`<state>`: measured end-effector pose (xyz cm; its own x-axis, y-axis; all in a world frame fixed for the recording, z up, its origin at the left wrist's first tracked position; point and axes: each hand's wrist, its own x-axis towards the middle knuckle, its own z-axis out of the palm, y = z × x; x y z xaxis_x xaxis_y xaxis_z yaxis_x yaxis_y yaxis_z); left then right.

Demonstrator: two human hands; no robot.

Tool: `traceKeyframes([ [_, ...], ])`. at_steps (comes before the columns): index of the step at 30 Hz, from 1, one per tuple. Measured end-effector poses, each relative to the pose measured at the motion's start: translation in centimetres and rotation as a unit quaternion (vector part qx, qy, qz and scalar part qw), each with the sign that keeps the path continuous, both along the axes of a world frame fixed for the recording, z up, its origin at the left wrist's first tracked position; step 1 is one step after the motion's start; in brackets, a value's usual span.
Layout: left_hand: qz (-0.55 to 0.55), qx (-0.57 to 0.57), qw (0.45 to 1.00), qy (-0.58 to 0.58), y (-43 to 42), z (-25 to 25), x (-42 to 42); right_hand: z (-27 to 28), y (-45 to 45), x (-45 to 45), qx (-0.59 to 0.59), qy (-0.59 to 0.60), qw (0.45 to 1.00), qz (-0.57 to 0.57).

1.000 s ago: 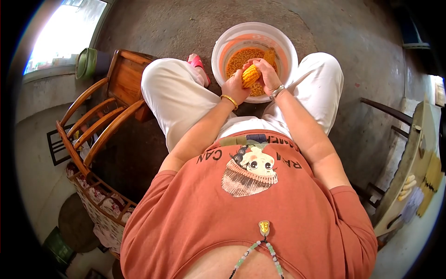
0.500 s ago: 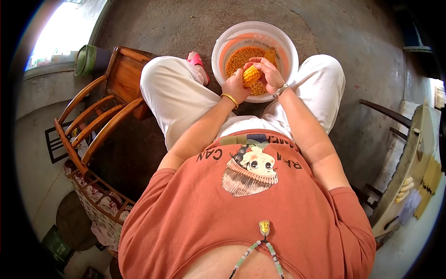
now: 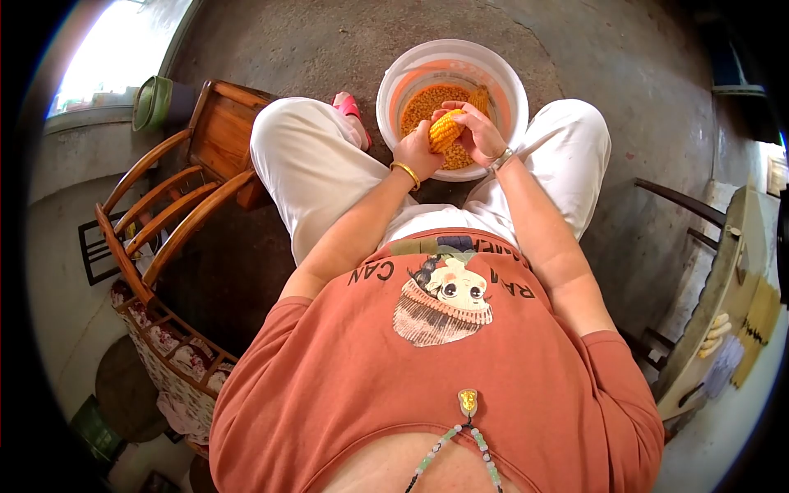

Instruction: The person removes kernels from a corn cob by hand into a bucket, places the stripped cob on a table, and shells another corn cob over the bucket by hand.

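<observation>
Above a white bucket (image 3: 511,82), my hands have an ear of corn (image 3: 445,133) with yellow kernels between them. My left hand (image 3: 417,150), with a gold bracelet at the wrist, is closed round its lower left side. My right hand (image 3: 482,138), wearing a silver band, curls over the other side, thumb against the kernels. Loose corn kernels (image 3: 421,108) cover the bottom of the bucket. Another ear of corn (image 3: 479,99) lies inside, partly hidden behind my right fingers.
The bucket stands on a concrete floor (image 3: 329,49) between my knees. A wooden chair (image 3: 226,135) is at the left, with green and purple tubs (image 3: 154,105) behind it. To the right is a table (image 3: 711,287) bearing pale cobs (image 3: 715,335).
The ear of corn has tilted slightly and my right thumb has shifted on it. Both hands stay over the bucket, still holding it.
</observation>
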<state>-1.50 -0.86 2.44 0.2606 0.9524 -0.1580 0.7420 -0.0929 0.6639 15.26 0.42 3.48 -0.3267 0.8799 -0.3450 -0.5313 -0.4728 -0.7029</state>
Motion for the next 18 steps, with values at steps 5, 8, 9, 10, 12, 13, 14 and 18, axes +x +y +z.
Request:
traceKeyframes([
  [5,0.011,-0.028,1.000,-0.009,0.2,0.4,0.0,-0.7,0.1,0.0,0.006,0.028,1.000,-0.008],
  [8,0.002,-0.037,0.999,0.003,0.3,0.3,0.1,0.1,0.0,-0.6,-0.018,-0.039,0.999,-0.029],
  [9,0.001,-0.038,0.999,0.009,0.3,0.4,0.2,0.1,-0.1,-0.7,-0.006,-0.073,0.997,-0.026],
  [10,0.000,-0.038,0.999,0.015,0.3,0.6,0.2,0.0,-0.1,-0.8,0.006,-0.106,0.994,-0.023],
  [12,-0.003,-0.035,0.999,0.022,0.2,0.6,0.3,-0.1,-0.1,-0.8,0.014,-0.137,0.990,-0.020],
  [13,-0.003,-0.031,0.999,0.023,0.2,0.5,0.3,-0.2,0.0,-0.7,0.010,-0.135,0.991,-0.020],
  [14,-0.004,-0.028,0.999,0.024,0.2,0.4,0.4,-0.3,0.1,-0.6,0.006,-0.133,0.991,-0.020],
  [18,-0.001,-0.038,0.999,0.029,0.3,0.3,0.4,-1.3,0.4,-0.3,-0.007,-0.083,0.996,-0.017],
])
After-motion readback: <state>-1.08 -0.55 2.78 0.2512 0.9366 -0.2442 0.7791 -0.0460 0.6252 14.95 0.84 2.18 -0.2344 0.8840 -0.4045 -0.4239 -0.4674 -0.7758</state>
